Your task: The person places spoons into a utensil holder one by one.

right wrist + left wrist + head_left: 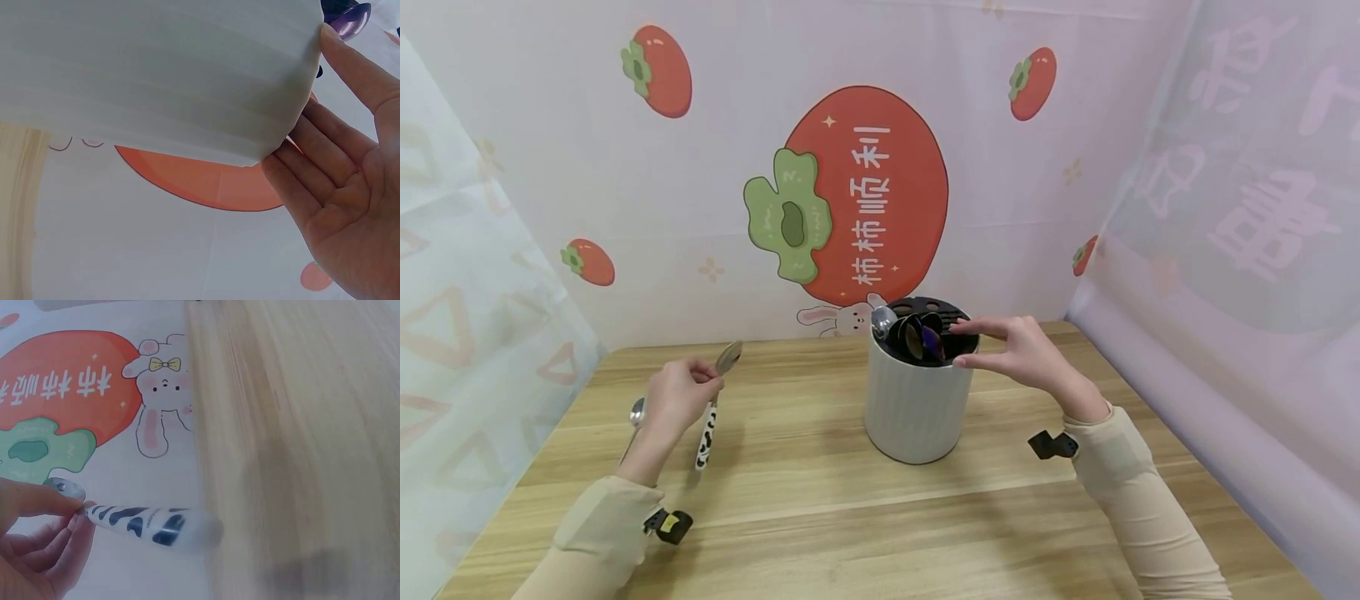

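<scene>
On the left, my left hand [683, 392] pinches a spoon [706, 437] just below its bowl, between thumb and fingers. Its metal bowl points up and away; the white handle [153, 526] with black cow-like patches slants down over the table. Another metal spoon [637, 412] lies beside this hand, partly hidden by the wrist. A white ribbed utensil holder [913, 417] stands upright at the back middle. My right hand [1022, 354] touches its right rim, with thumb and fingers fairly straight and apart; some fingertips are hidden behind the holder in the right wrist view [344, 169].
Inside the holder's black divided top [951, 307] stand several spoons, among them a silver one [883, 321] and a purple one [932, 342]. The wooden table [790, 508] meets a printed cloth backdrop [722, 308] behind, with cloth also hanging on both sides.
</scene>
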`<state>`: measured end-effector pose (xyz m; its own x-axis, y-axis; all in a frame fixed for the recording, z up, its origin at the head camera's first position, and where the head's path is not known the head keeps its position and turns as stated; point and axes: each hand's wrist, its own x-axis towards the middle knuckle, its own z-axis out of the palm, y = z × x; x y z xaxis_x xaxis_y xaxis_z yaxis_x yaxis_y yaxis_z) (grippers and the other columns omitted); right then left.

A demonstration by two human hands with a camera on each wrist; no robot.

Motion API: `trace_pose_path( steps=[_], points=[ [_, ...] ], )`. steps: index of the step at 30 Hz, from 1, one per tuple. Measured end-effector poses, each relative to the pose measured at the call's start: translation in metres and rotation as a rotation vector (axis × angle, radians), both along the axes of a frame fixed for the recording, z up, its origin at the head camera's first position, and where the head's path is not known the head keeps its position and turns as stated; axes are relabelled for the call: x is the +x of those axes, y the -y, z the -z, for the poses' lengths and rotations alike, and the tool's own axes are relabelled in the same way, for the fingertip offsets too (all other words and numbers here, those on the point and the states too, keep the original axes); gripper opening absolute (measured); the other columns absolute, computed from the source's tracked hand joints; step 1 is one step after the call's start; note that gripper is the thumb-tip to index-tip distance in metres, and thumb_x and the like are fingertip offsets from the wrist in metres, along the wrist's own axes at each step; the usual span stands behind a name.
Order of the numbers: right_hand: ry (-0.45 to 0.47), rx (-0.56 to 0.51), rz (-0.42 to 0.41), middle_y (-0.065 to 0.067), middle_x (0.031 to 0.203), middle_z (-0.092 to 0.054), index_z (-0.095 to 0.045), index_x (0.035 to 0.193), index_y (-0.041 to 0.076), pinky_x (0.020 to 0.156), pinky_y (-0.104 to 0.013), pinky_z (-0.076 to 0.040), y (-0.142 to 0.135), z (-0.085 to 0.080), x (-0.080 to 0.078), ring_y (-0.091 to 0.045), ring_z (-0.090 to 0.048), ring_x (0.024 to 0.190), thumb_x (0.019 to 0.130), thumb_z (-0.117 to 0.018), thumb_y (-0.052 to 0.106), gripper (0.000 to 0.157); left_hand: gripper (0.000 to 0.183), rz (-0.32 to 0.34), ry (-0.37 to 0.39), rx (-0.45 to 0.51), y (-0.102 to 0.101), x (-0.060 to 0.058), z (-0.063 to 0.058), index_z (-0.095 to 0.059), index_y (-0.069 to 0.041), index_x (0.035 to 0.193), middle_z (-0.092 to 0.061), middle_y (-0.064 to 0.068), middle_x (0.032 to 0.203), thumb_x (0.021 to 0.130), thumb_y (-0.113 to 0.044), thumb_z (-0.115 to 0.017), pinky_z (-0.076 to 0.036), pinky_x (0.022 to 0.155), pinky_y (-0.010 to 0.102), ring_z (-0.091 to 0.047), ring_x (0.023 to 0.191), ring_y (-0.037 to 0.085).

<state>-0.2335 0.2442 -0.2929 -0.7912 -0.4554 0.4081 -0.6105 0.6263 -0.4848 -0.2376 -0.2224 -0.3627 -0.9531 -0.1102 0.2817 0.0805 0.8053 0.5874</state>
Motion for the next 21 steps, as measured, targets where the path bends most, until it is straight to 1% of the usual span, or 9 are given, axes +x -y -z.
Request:
trace_pose_path(
  steps=[6,10,17,21],
  points=[
    [-0.003,-0.003,-0.003,-0.003,0.122,-0.066,-0.068,0.118,0.018,0.098,-0.046,-0.046,0.0,0.0,0.0,-0.023,-0.059,0.118,0.078,-0.076,0.037,0.045,0.01,0.014,-0.036,0.033,-0.008,0.001,-0.003,-0.067,-0.005,0.085,-0.072,0.013,0.081,0.082,-0.014,-0.066,-0.047,0.058,0.027,-0.066,0.069,0.02],
    [-0.005,-0.005,-0.005,-0.003,0.122,-0.066,-0.068,0.118,0.018,0.098,-0.047,-0.045,0.0,0.001,0.0,-0.024,-0.058,0.118,0.078,-0.076,0.037,0.045,0.01,0.01,-0.051,0.043,-0.013,0.002,-0.005,-0.067,-0.006,0.087,-0.072,0.013,0.084,0.082,-0.015,-0.067,-0.048,0.061,0.029,-0.067,0.072,0.023],
    [-0.005,-0.01,-0.011,-0.003,0.122,-0.066,-0.068,0.118,0.019,0.098,-0.047,-0.045,0.0,0.001,0.0,-0.023,-0.059,0.118,0.078,-0.076,0.036,0.044,0.01,0.024,-0.084,0.074,-0.022,0.002,-0.008,-0.067,-0.005,0.09,-0.072,0.013,0.085,0.083,-0.012,-0.068,-0.051,0.065,0.033,-0.069,0.075,0.025],
    [-0.007,-0.01,-0.007,-0.001,0.121,-0.066,-0.068,0.117,0.021,0.098,-0.046,-0.045,0.0,0.001,0.0,-0.022,-0.059,0.118,0.077,-0.077,0.037,0.044,0.013,0.031,-0.105,0.096,-0.027,0.001,-0.008,-0.066,-0.003,0.093,-0.073,0.012,0.084,0.082,-0.01,-0.068,-0.051,0.067,0.033,-0.069,0.076,0.025]
  ],
)
